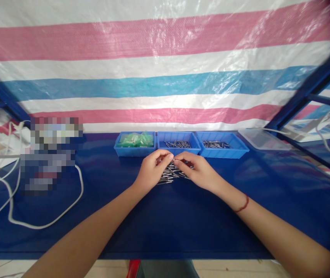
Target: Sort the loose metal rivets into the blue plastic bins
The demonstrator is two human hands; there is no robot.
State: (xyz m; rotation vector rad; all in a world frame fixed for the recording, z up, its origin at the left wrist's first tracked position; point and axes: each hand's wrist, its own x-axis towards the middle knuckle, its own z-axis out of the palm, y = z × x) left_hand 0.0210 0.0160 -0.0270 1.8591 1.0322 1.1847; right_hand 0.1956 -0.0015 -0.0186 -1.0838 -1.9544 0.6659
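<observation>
My left hand (154,168) and my right hand (195,168) meet above a loose pile of slim silver metal pins (167,175), which look like rivets or nails. Thumb and forefinger are pinched together on each hand, and the fingertips almost touch. Whatever lies between them is too small to make out. Just behind my hands stands a blue bin of similar metal pins (179,144). To its right, another blue bin (240,148) contains more metal pieces. The left blue bin (117,148) holds green pieces in clear plastic bags (137,139).
White cables (80,185) loop over the left of the blue table (176,231), near a blurred-out area. A clear plastic lid (261,139) lies at the back right. Behind the bins hangs a striped sheet (153,85), with blue frame bars (295,100) at the sides.
</observation>
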